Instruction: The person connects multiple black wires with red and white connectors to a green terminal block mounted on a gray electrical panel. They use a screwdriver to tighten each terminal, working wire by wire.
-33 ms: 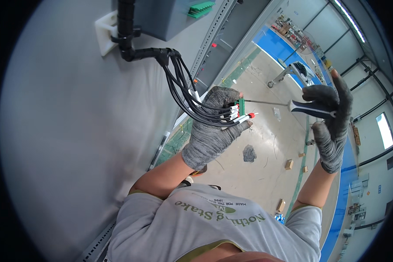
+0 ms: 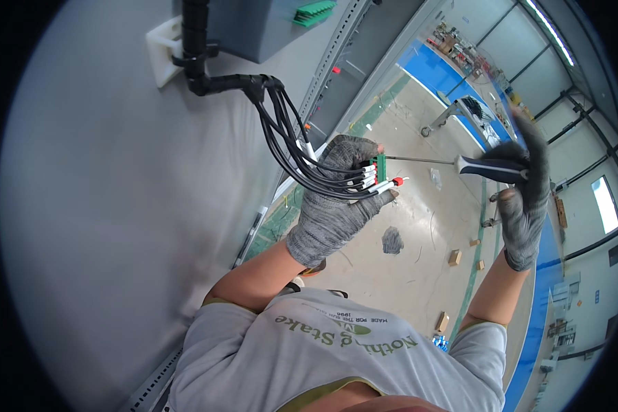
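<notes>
My left hand (image 2: 328,199), in a grey knit glove with bare fingertips, is closed around a green terminal block connector (image 2: 381,169). Several black wires (image 2: 286,152) with white marker sleeves run into the connector's left side. One wire end with a red sleeve (image 2: 398,182) sticks out below it, loose of the block. My right hand (image 2: 525,196), gloved alike, is round the dark handle of a screwdriver (image 2: 491,169). Its thin shaft points left, and the tip meets the connector's upper end by my left fingertips. The upper fingers of that hand are smeared by motion.
A grey metal panel (image 2: 103,192) fills the left side. On it a white mount (image 2: 163,51) carries the black wrapped cable trunk (image 2: 198,41). Another green connector (image 2: 314,12) sits on a grey box above. Farther off stand a wheeled cart (image 2: 463,113) and small wooden blocks (image 2: 454,257) on the floor.
My right hand's fingers have shifted around the screwdriver handle, the thumb rising toward it. The screwdriver has slid very slightly right; its tip stays at the connector. My left hand holds still.
</notes>
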The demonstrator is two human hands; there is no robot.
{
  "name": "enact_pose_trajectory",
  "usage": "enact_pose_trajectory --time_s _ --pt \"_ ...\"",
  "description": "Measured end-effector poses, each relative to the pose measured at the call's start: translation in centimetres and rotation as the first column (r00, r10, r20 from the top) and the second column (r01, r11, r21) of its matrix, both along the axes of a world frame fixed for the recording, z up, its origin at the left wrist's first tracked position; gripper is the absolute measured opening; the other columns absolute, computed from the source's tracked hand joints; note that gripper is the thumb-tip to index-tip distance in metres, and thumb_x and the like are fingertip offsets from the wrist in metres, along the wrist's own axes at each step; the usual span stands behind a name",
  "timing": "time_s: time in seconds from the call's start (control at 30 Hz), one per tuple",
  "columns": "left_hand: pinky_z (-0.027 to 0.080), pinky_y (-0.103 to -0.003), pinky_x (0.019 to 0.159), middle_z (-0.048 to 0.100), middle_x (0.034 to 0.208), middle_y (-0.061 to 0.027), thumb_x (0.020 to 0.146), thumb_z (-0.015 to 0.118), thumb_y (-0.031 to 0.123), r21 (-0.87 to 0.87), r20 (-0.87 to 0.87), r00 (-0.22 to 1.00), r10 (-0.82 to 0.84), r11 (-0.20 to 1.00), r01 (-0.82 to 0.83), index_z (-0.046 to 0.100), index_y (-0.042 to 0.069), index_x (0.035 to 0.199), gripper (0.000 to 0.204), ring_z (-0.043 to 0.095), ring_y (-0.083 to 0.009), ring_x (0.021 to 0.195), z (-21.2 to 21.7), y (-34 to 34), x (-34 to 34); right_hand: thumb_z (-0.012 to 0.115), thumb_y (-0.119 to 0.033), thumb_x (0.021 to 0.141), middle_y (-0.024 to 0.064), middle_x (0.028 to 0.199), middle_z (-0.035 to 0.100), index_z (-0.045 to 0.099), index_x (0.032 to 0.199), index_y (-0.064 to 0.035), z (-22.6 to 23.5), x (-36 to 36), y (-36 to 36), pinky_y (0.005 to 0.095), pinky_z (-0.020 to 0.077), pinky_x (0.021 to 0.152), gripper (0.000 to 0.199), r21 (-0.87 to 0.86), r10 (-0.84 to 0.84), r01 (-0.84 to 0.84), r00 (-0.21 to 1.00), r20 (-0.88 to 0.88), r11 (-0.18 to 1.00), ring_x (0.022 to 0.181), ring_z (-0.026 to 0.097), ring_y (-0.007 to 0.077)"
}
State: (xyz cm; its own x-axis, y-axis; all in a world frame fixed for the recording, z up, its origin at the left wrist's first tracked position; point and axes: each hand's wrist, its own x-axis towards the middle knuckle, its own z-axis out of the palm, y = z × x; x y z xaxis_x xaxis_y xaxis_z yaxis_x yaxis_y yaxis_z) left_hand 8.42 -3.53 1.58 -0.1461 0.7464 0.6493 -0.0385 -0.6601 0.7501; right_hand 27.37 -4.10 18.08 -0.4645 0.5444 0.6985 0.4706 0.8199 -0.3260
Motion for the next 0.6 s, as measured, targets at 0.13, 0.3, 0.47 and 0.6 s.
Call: enact_pose_trajectory --time_s 0.13,0.3,0.47,0.6 --pt "0.051 -0.026 0.084 0.059 0.105 -0.0061 0.066 0.082 0.001 0.030 -0.010 1.000 0.021 0.999 -0.021 0.053 0.004 0.113 0.055 0.058 -0.0113 0.092 0.2 -0.1 0.1 0.064 -0.039 0.087 0.0049 0.086 0.063 0.041 0.137 -0.0049 -0.7 2.0 0.0 0.0226 0.0446 0.057 0.064 -0.030 -0.136 0.134 0.987 -0.082 0.991 0.063 0.054 0.0080" --pt "0.051 -0.027 0.084 0.058 0.104 -0.0056 0.066 0.082 0.002 0.027 -0.013 1.000 0.001 1.000 -0.001 0.053 0.004 0.114 0.057 0.058 -0.0110 0.091 0.1 0.0 0.2 0.065 -0.041 0.086 0.0042 0.082 0.061 0.054 0.126 -0.0014 -0.5 0.5 0.2 0.0220 0.0464 0.055 0.058 0.026 0.080 -0.078 0.991 -0.111 0.997 0.060 0.053 0.0059" --pt "0.051 -0.026 0.086 0.059 0.110 -0.0064 0.067 0.081 0.000 -0.032 0.004 0.999 -0.040 0.999 0.040 0.053 0.004 0.115 0.056 0.058 -0.0112 0.096 0.0 -0.3 0.3 0.072 -0.031 0.081 0.0106 0.097 0.065 0.044 0.133 -0.0045 -1.3 0.3 0.0 0.0279 0.0515 0.071 0.065 0.124 0.064 -0.044 0.985 -0.160 0.991 0.076 0.060 0.0146" --pt "0.050 -0.028 0.090 0.058 0.117 -0.0083 0.068 0.079 -0.004 -0.131 0.186 0.953 -0.238 0.956 0.264 0.052 0.004 0.118 0.057 0.059 -0.0135 0.104 0.7 -0.9 0.9 0.070 -0.011 0.080 0.0129 0.096 0.061 0.044 0.130 -0.0054 -1.8 0.0 0.4 0.0487 0.0455 0.097 0.056 -0.008 0.414 -0.454 0.819 -0.397 0.891 0.106 0.059 0.0275"
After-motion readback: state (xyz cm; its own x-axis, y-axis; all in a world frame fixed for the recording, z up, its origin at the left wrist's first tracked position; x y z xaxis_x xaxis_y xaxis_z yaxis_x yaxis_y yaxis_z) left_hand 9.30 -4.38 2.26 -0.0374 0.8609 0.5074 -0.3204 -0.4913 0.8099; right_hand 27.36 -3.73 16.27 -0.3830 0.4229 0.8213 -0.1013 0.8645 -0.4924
